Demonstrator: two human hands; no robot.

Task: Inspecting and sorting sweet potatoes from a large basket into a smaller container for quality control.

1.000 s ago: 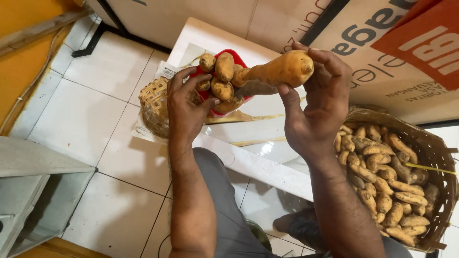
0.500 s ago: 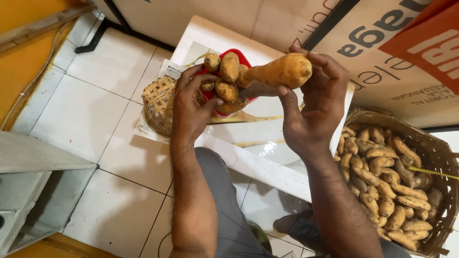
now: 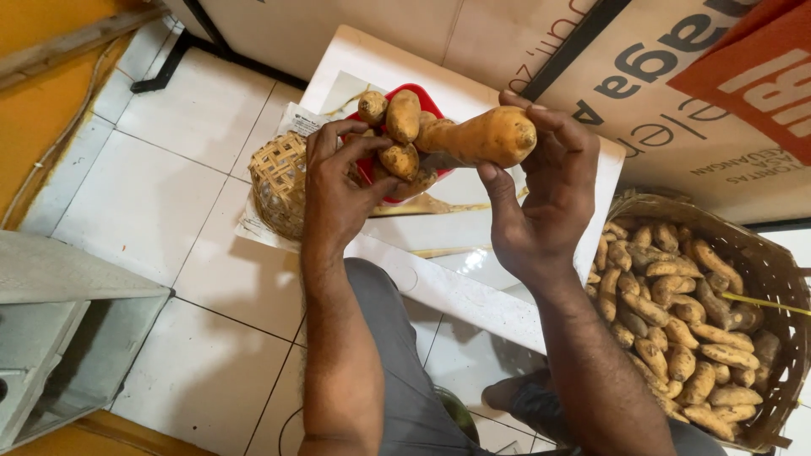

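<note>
Right hand (image 3: 541, 203) gripping big orange tuber (image 3: 481, 137); left hand (image 3: 338, 190) half-curled, fingers at tuber's hidden end, grasp unclear; red bowl (image 3: 422, 100) behind; basket (image 3: 764, 270) right.

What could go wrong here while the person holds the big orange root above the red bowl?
1. The large orange-brown root is held only at its end by the right hand; it might slip and fall.
2. The small red plastic bowl is piled with peeled roots, and the left hand touches them; one could roll off the white board.
3. A dark blade-like tip seems to lie between the hands, so a finger may get cut.
</note>
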